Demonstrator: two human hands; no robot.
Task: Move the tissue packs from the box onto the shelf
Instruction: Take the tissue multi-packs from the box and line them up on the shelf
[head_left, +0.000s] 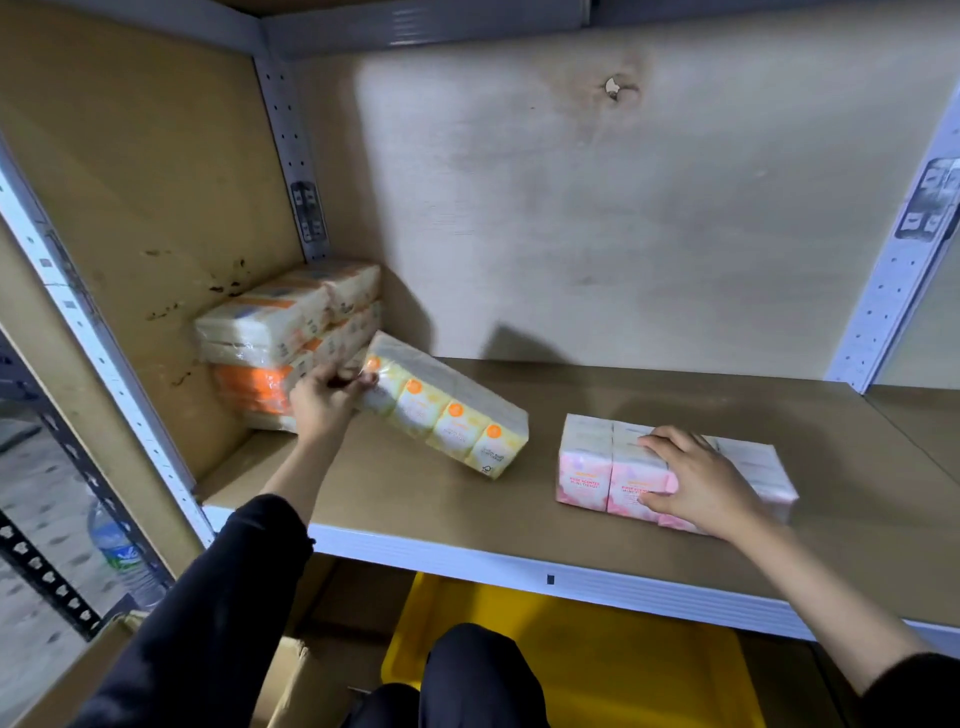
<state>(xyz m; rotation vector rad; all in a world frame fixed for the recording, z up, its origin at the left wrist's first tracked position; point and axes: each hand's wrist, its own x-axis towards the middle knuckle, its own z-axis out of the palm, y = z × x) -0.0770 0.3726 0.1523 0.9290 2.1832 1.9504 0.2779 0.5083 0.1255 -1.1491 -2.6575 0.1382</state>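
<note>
While we crouch at the shelf (519, 566), both hands are on tissue packs that already sit on the brown board. Our left hand (326, 400) has fingers curled around the far-left end of the yellow pack (447, 410), clamped on it. That pack is tilted: left end raised and leaning toward the stack (280, 338), right end down on the board. Orange dots run along its front face.

The stack sits in the back-left corner, against the side panel and close to the rear wall. Cream-wrapped packs on top, an orange-wrapped one lower down. We can't tell the exact count, wrapping blurs the edges. The yellow pack's raised end is just beside the stack; touching or not, we can't tell, the hand covers the spot.

Our right hand (701, 480) lies flat on top of the pink pack (613, 470), fingers spread over the top, thumb down on the front face. Palm pressing rather than a closed grip. The pink pack lies flat on the board, near the front edge, well apart from the yellow one.

Dark sleeves on both arms, pushed up on the forearms. Below the shelf: a yellow bin (597, 654) and the flaps of a cardboard box (291, 675) at lower left; its contents aren't visible to us. A water bottle (122, 553) stands on the floor left of the upright. Rear wall has a small hole near the top.
</note>
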